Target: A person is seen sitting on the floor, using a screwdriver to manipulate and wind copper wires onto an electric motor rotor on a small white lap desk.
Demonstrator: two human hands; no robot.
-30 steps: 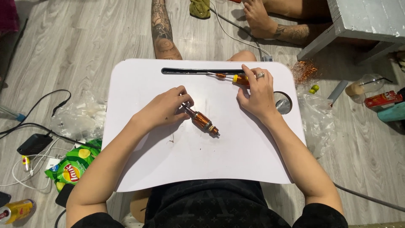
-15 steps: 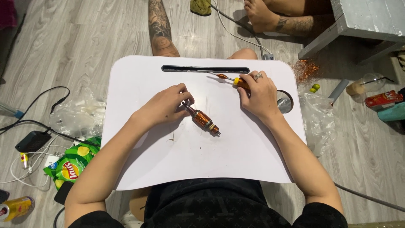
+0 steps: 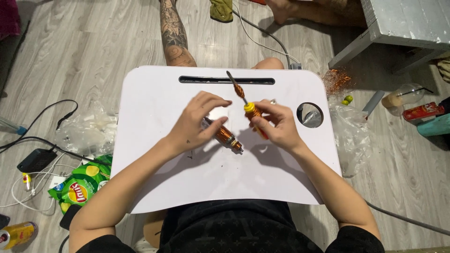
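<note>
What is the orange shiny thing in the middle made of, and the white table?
The motor rotor under the left hand looks wound with copper wire: glossy orange-brown coils on a grey metal shaft. The lap table seems smooth matte white plastic or coated board; the look leaves that open.

Both hands meet mid-frame, left hand (image 3: 194, 122) curled palm-down, right hand (image 3: 274, 124) clenched, forearms angled inward.

White table (image 3: 164, 187) with round corners, a long thin slot (image 3: 227, 80) along the far edge, a round hole (image 3: 310, 114) near the far right corner. Small part wound with copper wire (image 3: 224, 134) near the middle.
</note>
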